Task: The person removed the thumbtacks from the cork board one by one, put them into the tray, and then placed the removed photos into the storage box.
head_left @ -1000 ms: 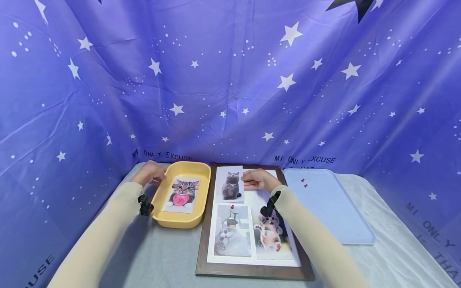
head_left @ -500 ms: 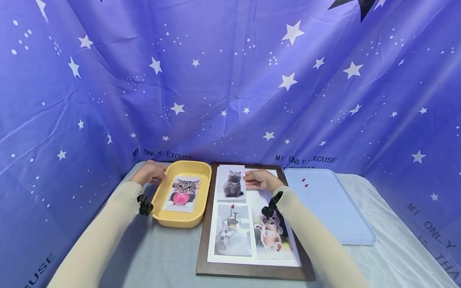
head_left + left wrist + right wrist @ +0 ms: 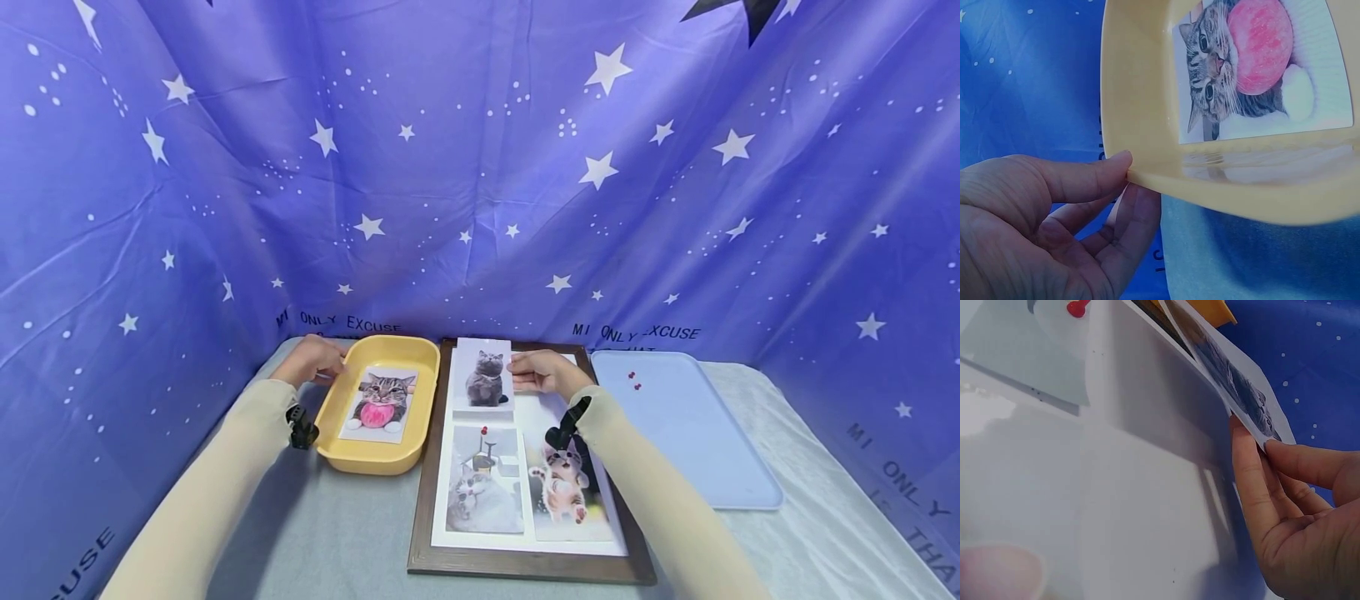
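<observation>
My right hand [image 3: 546,372] pinches the right edge of a grey cat photo [image 3: 482,375] between thumb and fingers, as the right wrist view [image 3: 1310,506] confirms. The photo is tilted and raised over the upper left of a white board [image 3: 528,417] in a dark wooden frame [image 3: 423,508]. On the left, my left hand [image 3: 311,360] pinches the rim of a yellow tray [image 3: 1138,100], thumb on top and fingers below. Inside the tray lies a photo of a tabby cat with a pink ball [image 3: 1260,56].
A white cat photo [image 3: 483,492] with a red pushpin [image 3: 483,431] at its top and a kitten photo [image 3: 566,492] lie on the board's lower half. At right, a light blue tray [image 3: 690,433] bears red pushpins [image 3: 634,381]. A starry curtain [image 3: 480,167] stands behind.
The grey cat photo has lifted and shifted slightly away and to the right, with my right hand holding it. My left hand and the yellow tray stay put.
</observation>
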